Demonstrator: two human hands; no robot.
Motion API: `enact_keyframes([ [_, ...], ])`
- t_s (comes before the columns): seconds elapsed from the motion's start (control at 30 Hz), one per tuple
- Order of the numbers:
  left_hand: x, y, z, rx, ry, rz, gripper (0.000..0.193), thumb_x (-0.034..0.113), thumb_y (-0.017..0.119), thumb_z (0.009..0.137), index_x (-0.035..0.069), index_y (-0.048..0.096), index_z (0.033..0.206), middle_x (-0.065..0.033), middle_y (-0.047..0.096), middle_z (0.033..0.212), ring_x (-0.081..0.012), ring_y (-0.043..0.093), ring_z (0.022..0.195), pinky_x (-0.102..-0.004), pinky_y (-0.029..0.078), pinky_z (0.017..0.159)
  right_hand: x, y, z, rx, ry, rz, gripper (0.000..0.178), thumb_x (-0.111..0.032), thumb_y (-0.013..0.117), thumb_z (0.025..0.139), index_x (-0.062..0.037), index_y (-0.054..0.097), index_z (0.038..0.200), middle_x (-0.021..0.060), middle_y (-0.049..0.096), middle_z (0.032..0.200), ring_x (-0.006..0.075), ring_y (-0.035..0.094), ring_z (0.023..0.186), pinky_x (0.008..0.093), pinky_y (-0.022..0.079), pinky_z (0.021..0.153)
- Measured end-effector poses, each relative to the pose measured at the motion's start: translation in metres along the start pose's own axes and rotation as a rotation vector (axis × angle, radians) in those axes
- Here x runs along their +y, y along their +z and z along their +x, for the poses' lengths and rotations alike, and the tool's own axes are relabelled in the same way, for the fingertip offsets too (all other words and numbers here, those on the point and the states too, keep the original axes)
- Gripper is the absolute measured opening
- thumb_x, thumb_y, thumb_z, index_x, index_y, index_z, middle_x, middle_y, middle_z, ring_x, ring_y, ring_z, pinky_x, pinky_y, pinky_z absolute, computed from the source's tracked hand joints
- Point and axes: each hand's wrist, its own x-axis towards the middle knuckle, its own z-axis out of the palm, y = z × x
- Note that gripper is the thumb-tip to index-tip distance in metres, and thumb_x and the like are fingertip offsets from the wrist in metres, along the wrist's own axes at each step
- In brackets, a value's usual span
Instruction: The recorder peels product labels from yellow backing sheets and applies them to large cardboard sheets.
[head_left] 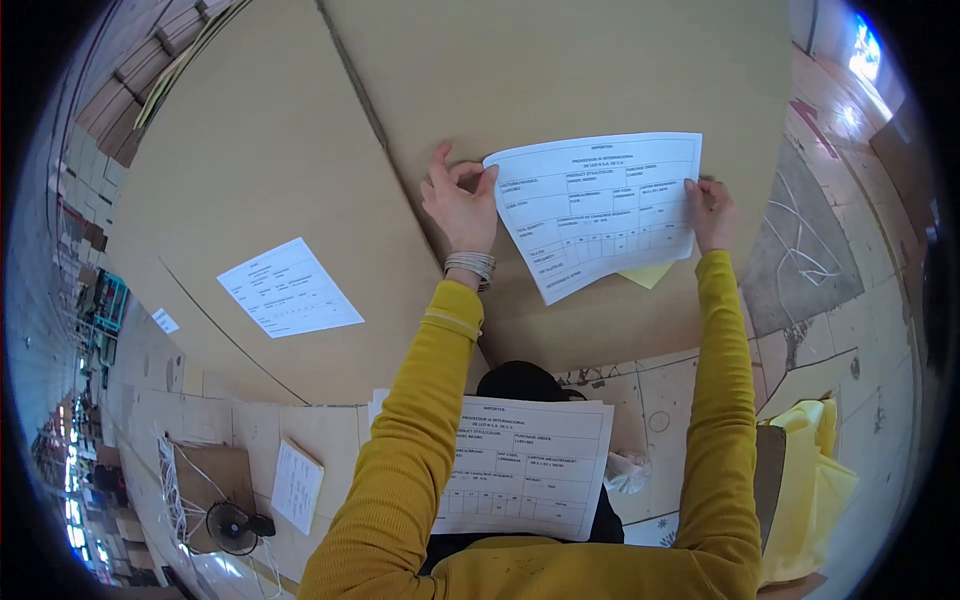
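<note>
Head view. A white printed sheet [600, 215] is spread above the right-hand carton [560, 70], between that carton's left and right edges and toward its near edge; whether its underside touches the cardboard cannot be told. The left hand [462, 207] pinches the sheet's upper left corner between thumb and finger; the right hand [712, 212] grips the upper part of its right edge. A yellow piece [647, 274] shows beneath the sheet's lower edge. On the left-hand carton [250, 130], a similar sheet [291, 288] lies flat toward the near edge; more printed sheets [530, 470] rest on the person's lap.

Handling (judged): the sheet should be very light, limp and easily creased or torn, as its bowed lower half suggests. Opposite upper corners appear the best holds, with light, even tension; a grip at mid-sheet would probably wrinkle it.
</note>
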Motion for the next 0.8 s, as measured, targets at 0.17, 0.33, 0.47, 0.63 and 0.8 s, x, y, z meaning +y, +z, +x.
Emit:
enact_keyframes([
  [0.17, 0.002, -0.016, -0.003, -0.129, 0.539, 0.601, 0.054, 0.013, 0.067, 0.069, 0.009, 0.047, 0.120, -0.0111, 0.044, 0.119, -0.0304, 0.040, 0.110, -0.0478, 0.032, 0.088, 0.001, 0.001, -0.001, 0.005, -0.033, -0.034, 0.028, -0.029, 0.068, 0.077, -0.0013, 0.063, 0.082, 0.0122, 0.063, 0.081, 0.0242, 0.061, 0.070, 0.0324, 0.047, 0.064],
  [0.33, 0.017, -0.004, -0.021, -0.574, 1.225, 0.928, 0.055, 0.023, 0.059, 0.074, 0.012, 0.045, 0.126, -0.0055, 0.033, 0.138, -0.0254, 0.027, 0.129, -0.0562, 0.019, 0.101, -0.002, -0.006, -0.003, -0.096, 0.110, 0.187, 0.026, -0.024, 0.068, 0.079, 0.0013, 0.063, 0.085, 0.0042, 0.063, 0.076, 0.0098, 0.056, 0.069, 0.0257, 0.046, 0.064],
  [0.47, 0.009, 0.010, -0.028, -0.801, 1.294, 0.977, 0.070, 0.044, 0.061, 0.070, 0.014, 0.041, 0.131, -0.0004, 0.024, 0.145, -0.0185, 0.015, 0.135, -0.0560, 0.006, 0.108, 0.043, -0.032, 0.008, -0.192, 0.243, 0.410, 0.017, -0.013, 0.067, 0.079, 0.0021, 0.063, 0.086, 0.0044, 0.064, 0.078, 0.0105, 0.057, 0.071, 0.0239, 0.047, 0.068],
  [0.63, 0.012, 0.069, -0.052, -0.928, 1.263, 0.733, 0.078, 0.051, 0.061, 0.068, 0.016, 0.037, 0.133, -0.0027, 0.021, 0.146, -0.0199, 0.012, 0.136, -0.0558, 0.006, 0.108, 0.141, -0.175, 0.006, -0.014, 0.166, 0.207, 0.015, -0.009, 0.062, 0.080, 0.0022, 0.065, 0.089, 0.0076, 0.067, 0.085, 0.0120, 0.061, 0.078, 0.0246, 0.048, 0.075],
  [0.8, 0.028, 0.081, -0.055, -0.988, 1.228, 0.887, 0.070, 0.050, 0.053, 0.078, 0.017, 0.033, 0.137, -0.0052, 0.014, 0.148, -0.0225, 0.007, 0.137, -0.0582, 0.005, 0.105, 0.107, -0.344, -0.036, 0.217, 0.389, -0.156, 0.019, -0.007, 0.063, 0.074, -0.0006, 0.068, 0.091, 0.0080, 0.068, 0.087, 0.0114, 0.062, 0.078, 0.0243, 0.049, 0.072],
])
